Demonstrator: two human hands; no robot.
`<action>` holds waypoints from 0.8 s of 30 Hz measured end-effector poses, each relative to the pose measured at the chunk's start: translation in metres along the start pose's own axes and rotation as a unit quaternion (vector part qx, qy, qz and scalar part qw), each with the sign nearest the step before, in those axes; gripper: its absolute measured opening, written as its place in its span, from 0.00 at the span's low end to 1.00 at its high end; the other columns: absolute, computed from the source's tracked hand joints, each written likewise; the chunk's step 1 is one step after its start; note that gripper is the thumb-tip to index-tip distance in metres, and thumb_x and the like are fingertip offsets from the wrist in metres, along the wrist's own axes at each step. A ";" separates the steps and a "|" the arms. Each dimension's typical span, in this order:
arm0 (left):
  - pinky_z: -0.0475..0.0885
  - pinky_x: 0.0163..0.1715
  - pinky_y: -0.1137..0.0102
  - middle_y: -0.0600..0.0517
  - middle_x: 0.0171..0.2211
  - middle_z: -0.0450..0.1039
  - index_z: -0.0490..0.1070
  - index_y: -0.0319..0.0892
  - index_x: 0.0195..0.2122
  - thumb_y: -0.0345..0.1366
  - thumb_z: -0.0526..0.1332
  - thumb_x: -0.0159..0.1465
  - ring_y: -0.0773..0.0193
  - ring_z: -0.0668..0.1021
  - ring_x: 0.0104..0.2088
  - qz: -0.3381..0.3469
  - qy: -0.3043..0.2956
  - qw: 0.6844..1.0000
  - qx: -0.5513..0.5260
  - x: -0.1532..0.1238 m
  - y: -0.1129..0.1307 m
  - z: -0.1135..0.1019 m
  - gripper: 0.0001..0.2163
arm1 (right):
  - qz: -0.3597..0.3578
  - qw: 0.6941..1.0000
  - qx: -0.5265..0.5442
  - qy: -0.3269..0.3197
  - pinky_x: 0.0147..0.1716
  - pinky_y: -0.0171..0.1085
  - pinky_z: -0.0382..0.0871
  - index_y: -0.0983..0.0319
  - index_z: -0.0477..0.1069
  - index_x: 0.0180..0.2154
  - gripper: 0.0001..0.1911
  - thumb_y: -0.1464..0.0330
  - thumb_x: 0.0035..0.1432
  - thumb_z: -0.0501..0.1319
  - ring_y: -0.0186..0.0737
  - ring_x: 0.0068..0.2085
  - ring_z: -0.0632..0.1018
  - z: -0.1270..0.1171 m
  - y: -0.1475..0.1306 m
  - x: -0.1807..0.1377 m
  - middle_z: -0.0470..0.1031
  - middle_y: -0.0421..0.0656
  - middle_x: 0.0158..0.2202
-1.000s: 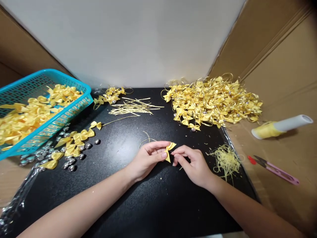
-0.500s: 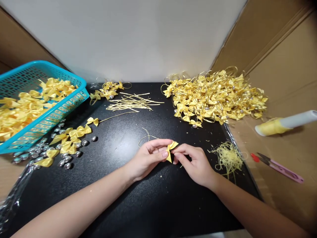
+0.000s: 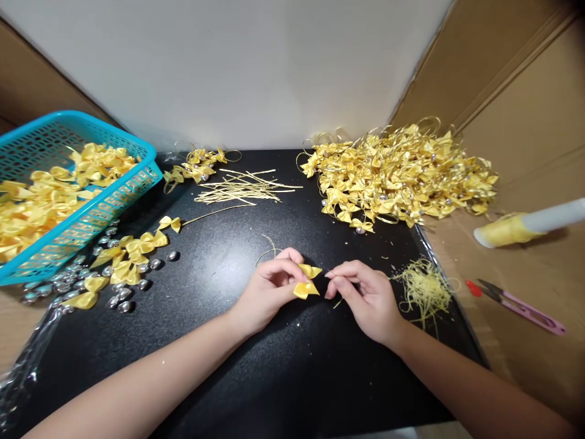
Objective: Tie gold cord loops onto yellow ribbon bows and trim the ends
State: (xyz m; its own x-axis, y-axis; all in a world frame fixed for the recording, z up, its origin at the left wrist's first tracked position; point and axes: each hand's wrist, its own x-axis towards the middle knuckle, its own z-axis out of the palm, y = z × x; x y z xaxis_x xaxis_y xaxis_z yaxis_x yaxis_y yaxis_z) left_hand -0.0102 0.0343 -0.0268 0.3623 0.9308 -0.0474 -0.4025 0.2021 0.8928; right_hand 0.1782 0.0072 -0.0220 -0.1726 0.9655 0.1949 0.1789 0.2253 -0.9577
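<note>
Near the middle of the black table, a yellow satin ribbon bow (image 3: 307, 289) is pinched between the thumb and fingers of my left hand (image 3: 269, 289). A thin gold cord (image 3: 269, 250) curls on the table just behind that hand. Slightly to the right, my right hand (image 3: 361, 292) is closed in a pinch, fingertips facing the bow and a small gap apart from it. Whatever lies between those fingertips is too fine to make out. A short strand of yellowish thread (image 3: 337, 303) shows below them.
On the left stand a blue basket (image 3: 77, 210) of bows, loose bows (image 3: 137, 244) and silver bells (image 3: 125, 294). Gold cords (image 3: 242, 190) lie behind. At right are a pile of corded bows (image 3: 397, 177), thread scraps (image 3: 425, 289), pink thread snips (image 3: 532, 314) and a ribbon-wrapped tube (image 3: 512, 230).
My hands have drawn apart, the right one moving slightly right. The bow has turned in my left hand, so its tails now point right.
</note>
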 end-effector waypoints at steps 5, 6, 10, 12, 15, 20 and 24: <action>0.73 0.32 0.74 0.51 0.34 0.73 0.82 0.46 0.31 0.33 0.71 0.55 0.68 0.76 0.32 -0.020 -0.016 1.000 0.016 -0.003 0.000 -0.003 0.03 | -0.007 1.000 -0.005 -0.001 0.29 0.34 0.72 0.59 0.72 0.37 0.06 0.69 0.64 0.57 0.34 0.27 0.79 0.000 -0.001 -0.001 0.78 0.39 0.27; 0.74 0.33 0.74 0.51 0.36 0.73 0.82 0.45 0.32 0.35 0.70 0.56 0.68 0.76 0.34 -0.019 -0.010 1.000 0.019 -0.003 0.001 -0.003 0.03 | -0.009 1.000 -0.010 -0.004 0.29 0.34 0.72 0.59 0.72 0.37 0.05 0.69 0.64 0.57 0.33 0.27 0.79 0.000 -0.001 -0.001 0.78 0.39 0.27; 0.74 0.34 0.77 0.52 0.35 0.73 0.82 0.45 0.31 0.34 0.72 0.54 0.70 0.77 0.33 -0.019 0.033 0.999 0.021 -0.002 0.001 -0.002 0.04 | -0.022 0.999 -0.042 -0.019 0.29 0.33 0.72 0.60 0.72 0.37 0.06 0.71 0.64 0.57 0.32 0.27 0.79 0.001 -0.002 0.001 0.77 0.38 0.26; 0.74 0.33 0.80 0.54 0.34 0.74 0.82 0.45 0.30 0.30 0.73 0.52 0.73 0.77 0.32 -0.035 0.044 0.998 0.011 0.000 0.000 -0.001 0.06 | -0.035 0.998 -0.053 -0.026 0.29 0.32 0.72 0.60 0.72 0.36 0.07 0.72 0.63 0.56 0.32 0.26 0.78 0.001 -0.001 0.002 0.76 0.38 0.25; 0.74 0.30 0.81 0.54 0.36 0.75 0.82 0.46 0.32 0.27 0.73 0.50 0.75 0.77 0.29 -0.062 0.036 0.997 -0.019 0.000 -0.001 0.000 0.09 | -0.044 0.996 -0.063 -0.033 0.29 0.31 0.71 0.61 0.72 0.36 0.07 0.73 0.63 0.56 0.31 0.26 0.78 0.002 0.001 0.003 0.75 0.37 0.24; 0.74 0.29 0.81 0.54 0.30 0.77 0.81 0.47 0.37 0.26 0.72 0.52 0.74 0.78 0.28 -0.096 -0.001 0.993 -0.063 -0.001 0.001 0.003 0.12 | -0.039 0.995 -0.080 -0.050 0.30 0.31 0.69 0.61 0.72 0.35 0.07 0.73 0.64 0.56 0.31 0.27 0.77 0.001 0.000 0.004 0.75 0.38 0.25; 0.74 0.29 0.81 0.55 0.28 0.78 0.82 0.47 0.37 0.26 0.73 0.51 0.74 0.78 0.27 -0.106 -0.010 0.991 -0.078 -0.001 0.003 0.005 0.12 | -0.044 0.994 -0.087 -0.055 0.30 0.31 0.69 0.61 0.72 0.34 0.07 0.74 0.63 0.57 0.31 0.27 0.76 0.001 -0.001 0.004 0.75 0.37 0.25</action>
State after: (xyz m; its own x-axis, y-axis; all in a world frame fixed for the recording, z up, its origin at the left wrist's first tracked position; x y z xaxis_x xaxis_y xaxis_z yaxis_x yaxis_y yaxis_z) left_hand -0.0074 0.0324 -0.0218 0.4695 0.8559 -0.2167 -0.4396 0.4395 0.7833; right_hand 0.1768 0.0109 -0.0204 -0.2977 0.9233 0.2427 0.3221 0.3364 -0.8849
